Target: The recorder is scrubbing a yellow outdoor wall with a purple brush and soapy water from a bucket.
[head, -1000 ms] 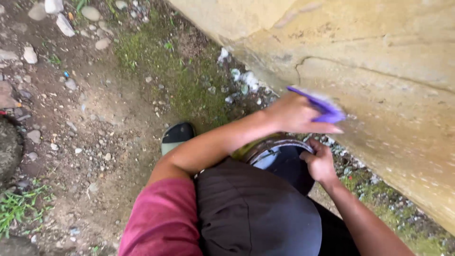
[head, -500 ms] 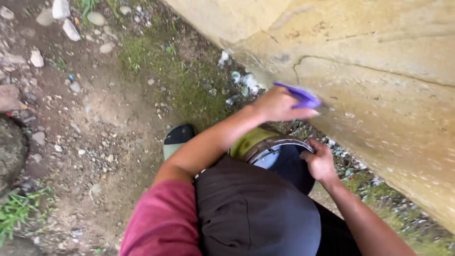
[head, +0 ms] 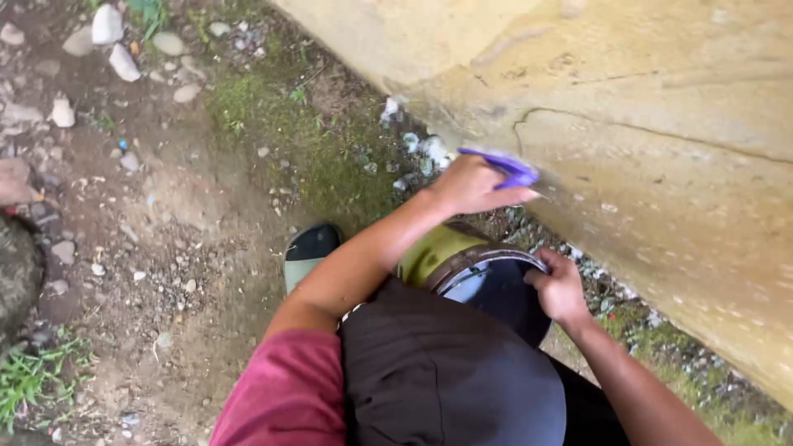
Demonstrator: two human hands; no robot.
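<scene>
I am looking at a place outdoors — bare brown dirt with small stones on it, patches of green grass, and a big yellow wall with a long crack — the rough ground beside a building.

Wall blocks ahead – bucket under hands; open dirt ground leftward – loose stones.

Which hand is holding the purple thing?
The left hand holds the purple tool against the yellow wall. The right hand grips the bucket's rim instead.
</scene>
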